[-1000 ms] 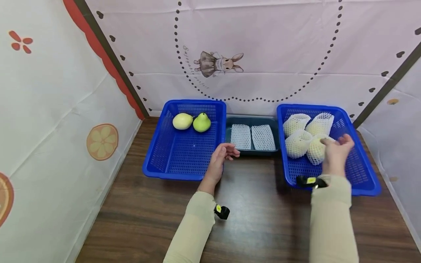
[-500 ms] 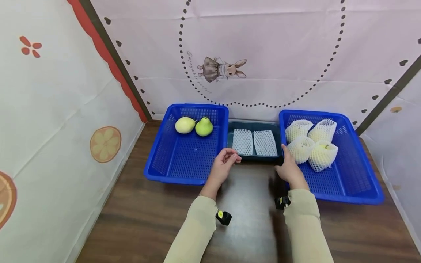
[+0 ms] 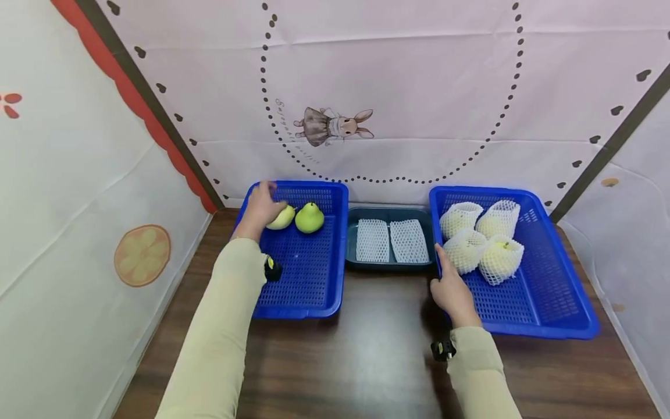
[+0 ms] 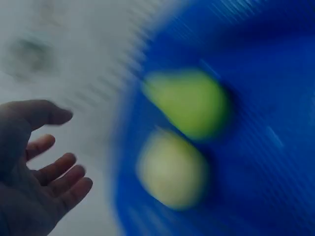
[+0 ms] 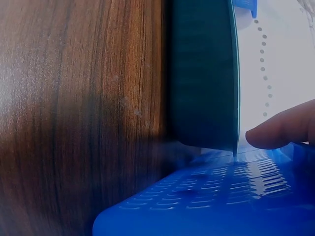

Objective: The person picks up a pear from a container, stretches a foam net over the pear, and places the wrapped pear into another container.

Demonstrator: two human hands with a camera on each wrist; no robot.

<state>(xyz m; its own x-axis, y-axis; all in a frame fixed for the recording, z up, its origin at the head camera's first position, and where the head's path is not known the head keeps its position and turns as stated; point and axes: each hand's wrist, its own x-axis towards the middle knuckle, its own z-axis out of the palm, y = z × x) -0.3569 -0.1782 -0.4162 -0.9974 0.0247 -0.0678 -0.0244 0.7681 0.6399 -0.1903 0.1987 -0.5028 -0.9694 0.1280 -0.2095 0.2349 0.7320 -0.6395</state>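
Observation:
In the head view the left hand (image 3: 260,210) hovers over the left blue basket (image 3: 333,291), above a pale yellow pear (image 3: 283,217), fingers loosely bent. A green pear (image 3: 310,219) lies beside it. The left wrist view shows that hand (image 4: 39,167) holding nothing, apart from the blurred yellow pear (image 4: 172,169) and green pear (image 4: 192,103). My right hand (image 3: 454,294) is at the near left edge of the right blue basket (image 3: 570,333); contact is unclear. Its thumb or a finger shows in the right wrist view (image 5: 285,127), holding nothing visible.
Between the baskets stands a dark green tray (image 3: 389,266) with two white foam nets (image 3: 373,240). Several net-covered pears (image 3: 501,259) fill the left part of the right basket. A patterned cloth (image 3: 419,87) hangs behind; brown wood table (image 3: 366,361) lies in front.
The left hand has moved from near the tray up and left over the pears. The right hand has left the netted pears for the basket's left edge. The view has shifted.

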